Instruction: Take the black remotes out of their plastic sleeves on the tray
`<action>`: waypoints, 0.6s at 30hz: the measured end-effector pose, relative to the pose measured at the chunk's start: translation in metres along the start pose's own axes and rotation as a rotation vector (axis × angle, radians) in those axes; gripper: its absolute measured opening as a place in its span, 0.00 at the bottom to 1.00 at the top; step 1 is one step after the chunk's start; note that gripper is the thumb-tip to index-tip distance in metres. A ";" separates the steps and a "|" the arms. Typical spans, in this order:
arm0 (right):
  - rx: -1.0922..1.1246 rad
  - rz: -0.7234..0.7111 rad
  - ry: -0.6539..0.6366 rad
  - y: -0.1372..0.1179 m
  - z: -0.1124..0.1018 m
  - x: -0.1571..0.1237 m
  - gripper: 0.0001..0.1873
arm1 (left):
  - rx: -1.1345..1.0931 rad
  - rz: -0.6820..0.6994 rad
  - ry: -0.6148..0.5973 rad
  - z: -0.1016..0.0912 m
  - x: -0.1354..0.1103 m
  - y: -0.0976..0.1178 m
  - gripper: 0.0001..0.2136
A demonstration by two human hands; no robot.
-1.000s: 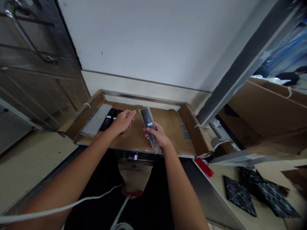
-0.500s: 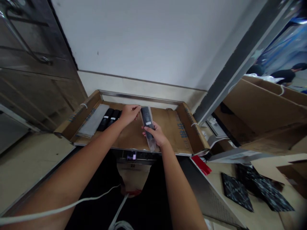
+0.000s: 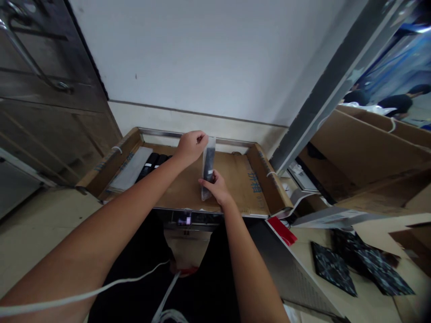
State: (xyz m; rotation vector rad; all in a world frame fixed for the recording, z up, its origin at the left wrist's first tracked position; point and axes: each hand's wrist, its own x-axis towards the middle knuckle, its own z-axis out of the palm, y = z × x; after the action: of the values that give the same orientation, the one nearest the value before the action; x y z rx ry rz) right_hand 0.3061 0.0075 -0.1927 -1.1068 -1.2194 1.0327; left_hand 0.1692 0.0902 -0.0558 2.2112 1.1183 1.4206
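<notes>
A clear plastic bag (image 3: 205, 194) encloses a long black item with a small white label (image 3: 209, 157), held upright over the cardboard-lined tray. My right hand (image 3: 216, 186) is closed around its lower part. At the top, my left hand (image 3: 194, 143) pinches the bag's upper end between thumb and fingers. To the left lie several similar black items with white labels (image 3: 148, 167), partly hidden behind my left forearm. Beside them is a stack of flat translucent bags (image 3: 129, 170).
The cardboard tray (image 3: 235, 193) has raised side walls and a wall behind it. A large cardboard box (image 3: 370, 152) stands at the right. Dark patterned packages (image 3: 333, 267) and a red piece (image 3: 283, 231) lie lower right. A white cord (image 3: 128, 280) crosses my lap.
My left hand has moved up with the top of the bag. The bagged black item has gone from leaning to nearly upright, with my right hand still holding it.
</notes>
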 end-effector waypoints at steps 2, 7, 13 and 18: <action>-0.055 -0.011 0.019 0.000 0.000 0.000 0.22 | -0.093 -0.012 -0.006 -0.001 0.005 0.007 0.12; -0.143 -0.056 0.058 0.002 0.001 0.000 0.22 | -0.323 -0.115 0.033 -0.006 0.024 0.022 0.11; -0.251 -0.088 0.121 0.004 0.001 0.000 0.17 | -0.484 -0.181 0.345 -0.050 0.070 0.041 0.06; -0.163 -0.036 0.254 0.007 -0.001 0.004 0.17 | -0.450 -0.159 0.491 -0.101 0.090 0.038 0.08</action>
State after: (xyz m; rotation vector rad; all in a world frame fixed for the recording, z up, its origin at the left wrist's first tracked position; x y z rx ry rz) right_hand 0.3075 0.0122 -0.1994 -1.2946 -1.1273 0.7492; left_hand 0.1184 0.1150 0.0728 1.4764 0.9554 1.9697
